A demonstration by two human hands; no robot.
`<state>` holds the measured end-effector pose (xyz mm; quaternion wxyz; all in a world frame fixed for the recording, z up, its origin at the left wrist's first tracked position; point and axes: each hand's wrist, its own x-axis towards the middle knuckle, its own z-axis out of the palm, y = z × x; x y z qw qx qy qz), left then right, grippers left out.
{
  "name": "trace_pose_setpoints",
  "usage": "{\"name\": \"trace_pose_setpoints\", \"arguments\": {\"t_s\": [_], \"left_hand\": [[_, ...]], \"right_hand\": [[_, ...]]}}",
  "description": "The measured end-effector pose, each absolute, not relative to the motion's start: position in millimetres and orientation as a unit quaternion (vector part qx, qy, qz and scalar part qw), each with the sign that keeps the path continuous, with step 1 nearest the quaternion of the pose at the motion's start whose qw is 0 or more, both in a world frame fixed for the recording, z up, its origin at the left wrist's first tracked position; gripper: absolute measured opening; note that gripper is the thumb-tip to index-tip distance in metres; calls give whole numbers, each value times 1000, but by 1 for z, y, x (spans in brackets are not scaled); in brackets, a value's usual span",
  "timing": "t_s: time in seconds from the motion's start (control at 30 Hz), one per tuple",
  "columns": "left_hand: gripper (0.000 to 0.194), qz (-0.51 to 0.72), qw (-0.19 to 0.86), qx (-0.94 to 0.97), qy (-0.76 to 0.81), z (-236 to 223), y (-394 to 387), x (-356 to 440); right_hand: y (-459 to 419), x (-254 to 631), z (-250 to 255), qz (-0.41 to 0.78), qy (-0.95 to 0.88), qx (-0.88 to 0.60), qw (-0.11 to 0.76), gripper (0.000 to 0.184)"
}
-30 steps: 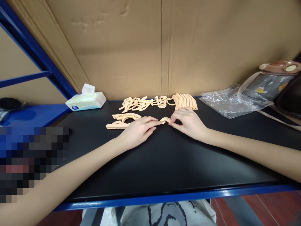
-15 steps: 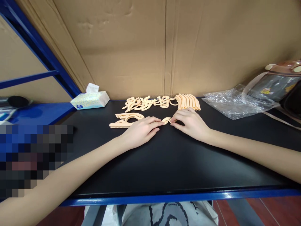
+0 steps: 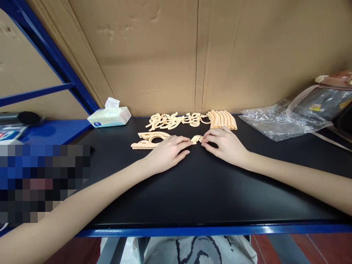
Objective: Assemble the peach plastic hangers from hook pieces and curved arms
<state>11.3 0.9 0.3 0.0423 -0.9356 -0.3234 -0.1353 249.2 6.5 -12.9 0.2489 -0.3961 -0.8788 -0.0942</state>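
A small curved piece [image 3: 197, 139], pale wood-coloured, lies on the black tabletop between my two hands. From the left, my left hand [image 3: 168, 152] holds its near end under outstretched fingertips, the thumb lower on the table side. My right hand [image 3: 227, 146] pinches the other end with thumb and fingers, partly covering it. Beside my left hand are matching pieces: a long straight-edged one [image 3: 143, 146] in front and an arched one [image 3: 154, 136] behind, both partly hidden by that hand. A row of curved slats [image 3: 222, 119] stands just beyond my right hand.
More curly pale pieces [image 3: 176, 121] lie in a heap along the cardboard wall [image 3: 154, 55]. A tissue box [image 3: 110, 116] stands at the back left. Clear plastic wrap [image 3: 277, 119] and a see-through bag [image 3: 316, 101] are at the right. The table has a blue front edge [image 3: 198, 231].
The whole view has shifted slightly, so things appear a little further right. Both hands keep nearly the same pose at the small curved piece.
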Motion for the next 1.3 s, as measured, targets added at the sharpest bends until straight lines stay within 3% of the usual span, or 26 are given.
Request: {"name": "trace_pose_setpoints", "arguments": {"t_s": [1.3], "left_hand": [[39, -95, 94, -929, -344, 2, -1, 13]], "right_hand": [[5, 248, -11, -95, -884, -387, 243, 22]]}}
